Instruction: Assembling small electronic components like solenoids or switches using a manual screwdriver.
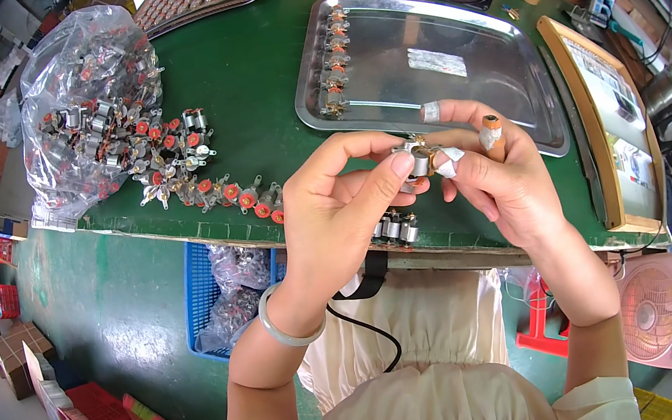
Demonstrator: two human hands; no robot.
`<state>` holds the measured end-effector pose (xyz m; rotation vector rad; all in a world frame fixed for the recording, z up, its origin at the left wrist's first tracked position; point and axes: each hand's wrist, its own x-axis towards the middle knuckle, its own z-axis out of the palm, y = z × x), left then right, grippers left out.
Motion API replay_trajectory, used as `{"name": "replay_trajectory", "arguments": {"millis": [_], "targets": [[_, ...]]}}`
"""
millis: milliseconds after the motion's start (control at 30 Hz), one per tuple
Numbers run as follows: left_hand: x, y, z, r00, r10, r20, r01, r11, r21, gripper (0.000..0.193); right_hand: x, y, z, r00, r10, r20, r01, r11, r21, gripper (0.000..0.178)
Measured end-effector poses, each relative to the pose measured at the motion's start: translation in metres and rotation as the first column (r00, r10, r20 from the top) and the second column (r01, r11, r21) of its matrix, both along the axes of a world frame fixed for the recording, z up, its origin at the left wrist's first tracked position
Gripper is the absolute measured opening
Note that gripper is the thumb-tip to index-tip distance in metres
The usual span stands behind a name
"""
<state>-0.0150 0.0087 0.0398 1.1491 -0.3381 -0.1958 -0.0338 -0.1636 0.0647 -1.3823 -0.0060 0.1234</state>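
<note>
In front of my chest, over the table's near edge, I hold a small silver motor [419,164] with coppery bits at its end. My left hand [326,198] is closed, pinching its metal casing between thumb and fingers. My right hand [512,177] grips the other end of it. White tape wraps its thumb and a fingertip, and a brown sleeve covers another finger. What lies between the right fingertips is partly hidden. Below my hands, several similar silver motors [394,228] stand at the table edge. To the left, loose motors with red discs [247,198] trail from a heap [159,144].
Beyond my hands lies a metal tray [304,94] with a column of motors [335,60] along its left side. A clear plastic bag [78,53] full of motors stands left. At right is a wooden frame [567,49]. Below the table sits a blue basket [200,293].
</note>
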Motion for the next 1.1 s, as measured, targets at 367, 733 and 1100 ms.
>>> {"name": "replay_trajectory", "arguments": {"millis": [367,733,1100], "targets": [[0.000,-0.008,0.002,1.000,0.030,0.010,-0.030,0.999,0.028,0.019,-0.003,0.000,-0.001,0.998,-0.057,0.009,0.057,0.998,-0.006,0.046],[-0.004,-0.011,0.005,1.000,0.009,-0.018,-0.009,1.000,-0.014,0.018,-0.008,-0.002,-0.003,0.993,-0.036,0.108,0.029,0.998,0.063,0.046],[-0.004,-0.009,0.008,0.999,-0.039,-0.037,0.039,0.999,0.002,0.019,-0.012,-0.010,-0.002,0.993,-0.032,0.110,0.032,0.999,-0.001,0.042]]}}
